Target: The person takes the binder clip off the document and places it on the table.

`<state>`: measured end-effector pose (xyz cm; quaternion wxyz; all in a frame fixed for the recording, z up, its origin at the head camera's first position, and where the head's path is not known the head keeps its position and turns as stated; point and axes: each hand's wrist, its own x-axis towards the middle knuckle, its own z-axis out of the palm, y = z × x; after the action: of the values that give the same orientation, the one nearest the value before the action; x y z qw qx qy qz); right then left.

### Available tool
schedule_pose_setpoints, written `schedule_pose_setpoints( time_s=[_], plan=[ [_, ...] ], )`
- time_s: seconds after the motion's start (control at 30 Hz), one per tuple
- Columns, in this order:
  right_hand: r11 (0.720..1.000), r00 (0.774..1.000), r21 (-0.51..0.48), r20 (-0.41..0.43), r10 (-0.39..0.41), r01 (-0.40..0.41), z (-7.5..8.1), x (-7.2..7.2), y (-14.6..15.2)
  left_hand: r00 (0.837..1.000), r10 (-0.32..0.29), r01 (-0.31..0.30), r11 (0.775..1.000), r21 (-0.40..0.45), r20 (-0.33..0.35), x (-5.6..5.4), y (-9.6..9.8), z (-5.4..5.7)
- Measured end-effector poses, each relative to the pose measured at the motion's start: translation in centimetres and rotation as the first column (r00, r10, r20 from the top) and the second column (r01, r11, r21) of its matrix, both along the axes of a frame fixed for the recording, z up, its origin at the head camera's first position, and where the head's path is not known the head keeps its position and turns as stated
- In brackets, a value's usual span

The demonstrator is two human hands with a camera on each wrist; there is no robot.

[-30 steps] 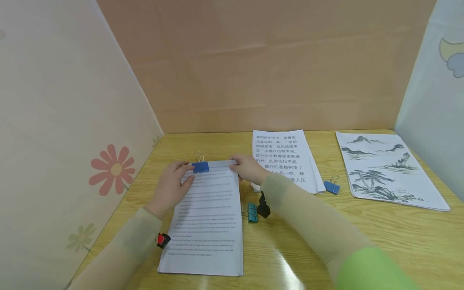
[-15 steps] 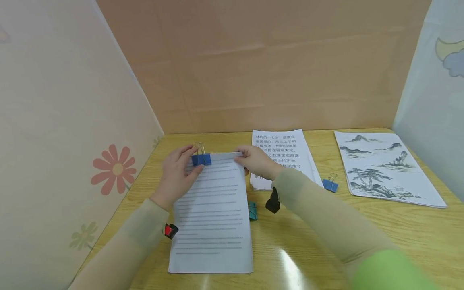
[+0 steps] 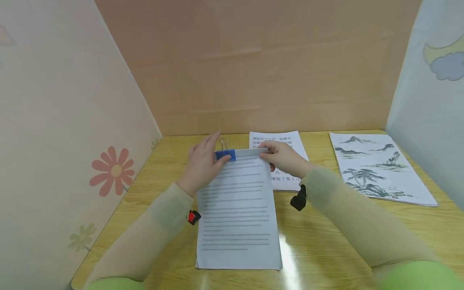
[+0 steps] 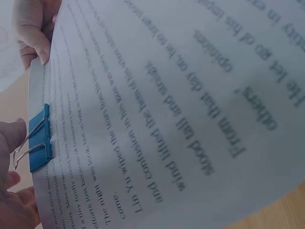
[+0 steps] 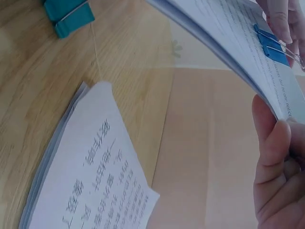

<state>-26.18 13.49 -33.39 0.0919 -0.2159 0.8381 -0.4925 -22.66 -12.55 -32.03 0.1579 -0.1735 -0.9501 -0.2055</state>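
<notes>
**Holding a clipped stack of printed pages by its top edge**

Lifting slightly off the wooden table [image 3: 333,225], the top edge of the stack of printed pages [image 3: 237,205] was held between both hands, while its lower end lay flat near the front edge of the table. The left hand [image 3: 203,165] gripped the stack at its upper left corner, thumb on the printed face beside the blue binder clip [image 3: 225,154] and fingers behind the sheets; the left wrist view showed the thumb touching the clip's wire handle. The clip bit onto the top edge, left of centre, with one wire loop standing up behind it. The right hand [image 3: 284,158] pinched the upper right corner of the same stack, thumb on top and curled fingers underneath, as the right wrist view confirmed from below.

Just behind and to the right of the held pages, partly hidden by the right hand, lay a second stack with large Chinese characters [image 3: 280,141], flat on the table. Well apart to the right sat a third stack printed with an ink landscape [image 3: 377,169]. The right wrist view also caught a teal binder clip [image 5: 69,14] lying on the wood beneath the raised pages. Both forearms wore pale greenish sleeves, each with a small dark device at the wrist. Patterned panels stood at the left and right, a plain tan one behind.
</notes>
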Motion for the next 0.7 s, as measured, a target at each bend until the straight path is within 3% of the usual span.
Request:
schedule_pose_setpoints(
  time_s=[0.1,0.17,0.37,0.57,0.7],
  plan=[
    [1.000,1.000,0.021,-0.018,-0.013,0.013,0.0,0.2,1.2,0.994,0.024,-0.031,0.998,0.063,0.109,-0.8,1.4,0.6],
    [0.999,1.000,0.036,-0.026,-0.017,0.018,0.0,0.3,2.0,0.981,0.025,-0.048,0.992,0.115,0.191,-1.2,2.2,0.9],
    [0.999,1.000,0.042,-0.011,-0.022,0.022,0.0,0.6,3.8,0.917,-0.051,-0.060,0.963,0.261,0.397,-2.3,4.1,1.6],
    [0.999,1.000,0.045,0.007,-0.022,0.022,0.0,1.3,5.6,0.874,-0.178,-0.010,0.923,0.384,0.451,-2.8,5.3,2.2],
    [0.999,1.000,0.032,0.008,-0.021,0.021,-0.2,1.7,6.5,0.845,-0.246,0.031,0.909,0.416,0.475,-2.7,5.6,2.6]
  ],
)
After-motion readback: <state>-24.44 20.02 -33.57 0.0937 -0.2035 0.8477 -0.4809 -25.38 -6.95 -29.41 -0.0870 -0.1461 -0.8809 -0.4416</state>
